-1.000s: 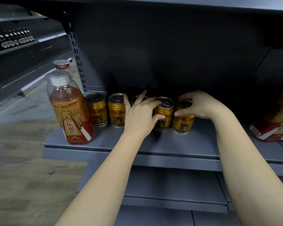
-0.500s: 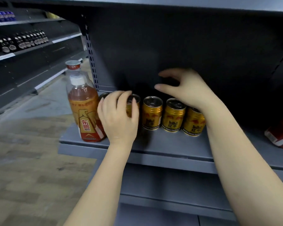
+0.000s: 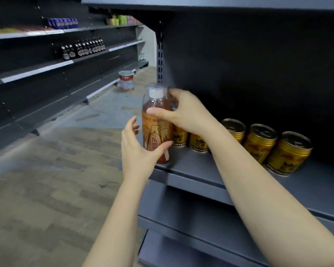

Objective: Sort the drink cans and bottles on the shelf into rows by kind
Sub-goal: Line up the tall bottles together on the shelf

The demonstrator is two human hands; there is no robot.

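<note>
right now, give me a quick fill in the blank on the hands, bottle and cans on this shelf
1. Both hands grip the clear plastic bottle of orange drink, which has a ___ cap.
2. The right hand holds the bottle near its ___.
3. The left hand holds its ___ part.
4. The gold metal cans stand ___.

Missing: white; top; lower; upright

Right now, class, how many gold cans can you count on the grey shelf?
5. Two stand beside the bottle, partly behind the right hand: one, another. Three stand further right. The right forearm may hide more.
</note>
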